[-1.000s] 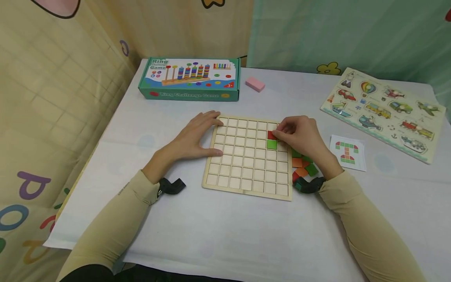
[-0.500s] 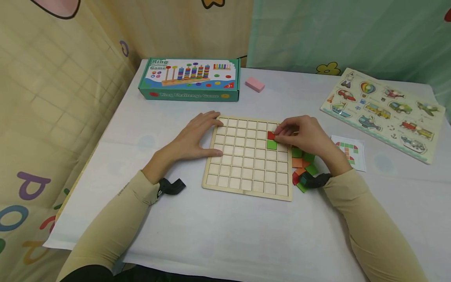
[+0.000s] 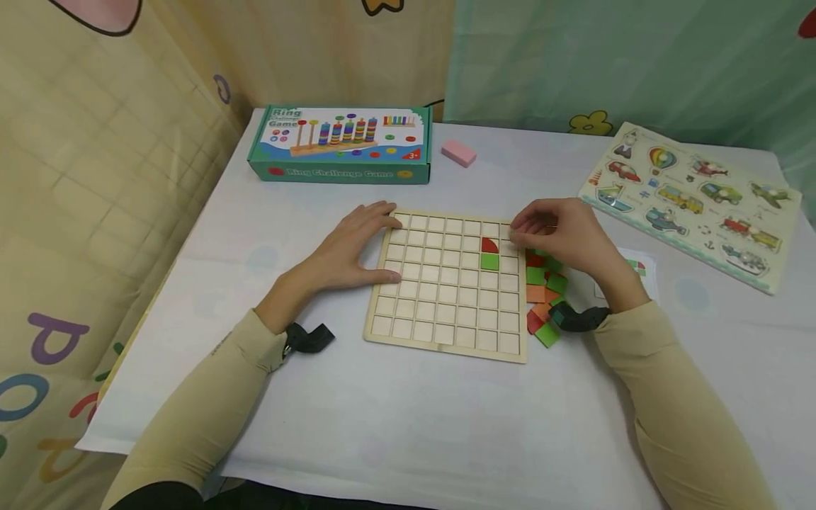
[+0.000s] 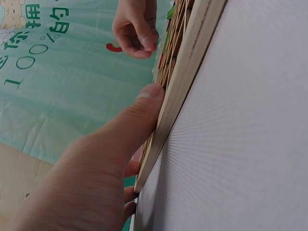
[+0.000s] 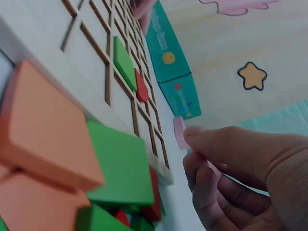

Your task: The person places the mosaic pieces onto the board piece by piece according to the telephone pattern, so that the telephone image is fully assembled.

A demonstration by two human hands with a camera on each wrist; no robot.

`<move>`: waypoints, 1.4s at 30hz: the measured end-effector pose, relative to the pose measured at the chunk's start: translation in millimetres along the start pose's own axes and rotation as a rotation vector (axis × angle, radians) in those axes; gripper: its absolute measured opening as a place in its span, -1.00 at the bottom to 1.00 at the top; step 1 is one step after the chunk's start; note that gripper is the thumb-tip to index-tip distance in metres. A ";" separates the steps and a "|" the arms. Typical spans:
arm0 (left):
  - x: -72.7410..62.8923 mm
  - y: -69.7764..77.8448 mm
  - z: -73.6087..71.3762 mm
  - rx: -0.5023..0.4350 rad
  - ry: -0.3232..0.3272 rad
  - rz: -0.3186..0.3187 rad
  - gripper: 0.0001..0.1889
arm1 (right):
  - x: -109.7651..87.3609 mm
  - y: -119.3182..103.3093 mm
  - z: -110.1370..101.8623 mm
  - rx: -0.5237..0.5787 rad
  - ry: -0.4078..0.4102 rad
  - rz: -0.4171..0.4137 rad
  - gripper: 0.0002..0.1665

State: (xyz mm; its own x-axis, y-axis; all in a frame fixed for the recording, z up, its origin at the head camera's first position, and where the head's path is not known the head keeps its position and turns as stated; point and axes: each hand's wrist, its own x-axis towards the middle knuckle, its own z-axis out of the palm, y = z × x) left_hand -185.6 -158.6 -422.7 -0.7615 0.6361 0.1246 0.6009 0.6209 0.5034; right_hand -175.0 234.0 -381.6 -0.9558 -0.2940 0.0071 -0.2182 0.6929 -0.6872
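Wooden grid board [image 3: 440, 297] flat on white-covered table [image 3: 395, 425], mid-table; 7 columns by 7 rows of shallow cells. 2 cells filled, in the 2nd column from the right: red quarter-round tile [image 3: 488, 246] in the 2nd row from the far side, green square tile [image 3: 489, 262] in the cell just nearer.

Left hand [image 3: 344, 248]: thumb and fingers spread wide, tips touching the board's left edge, thumb low, fingers at the far corner.

Right hand [image 3: 553, 230]: above the far right corner, fingers loosely curled, thumb near the forefinger; contact with the board, cannot tell.

Loose pile of red, orange and green tiles [image 3: 537, 293] just beside the right edge. Pattern card [image 3: 645, 276] right of these, partly hidden by the right wrist.

Far side: Ring Challenge Game box [image 3: 341, 170], pink block [image 3: 459, 153] near its right end. Vehicle puzzle board [image 3: 691, 212] far right.
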 end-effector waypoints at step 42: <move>-0.6 1.7 -1.5 0.021 -0.010 -0.012 -0.13 | -1.2 -4.2 -6.1 0.085 0.019 0.021 -0.80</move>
State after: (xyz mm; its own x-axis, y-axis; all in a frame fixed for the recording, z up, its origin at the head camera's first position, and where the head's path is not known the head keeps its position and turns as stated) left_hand -184.4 -158.6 -420.6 -0.7665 0.6328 0.1100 0.5965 0.6379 0.4871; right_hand -174.2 235.4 -374.3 -0.9637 -0.2670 0.0058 -0.1818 0.6400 -0.7465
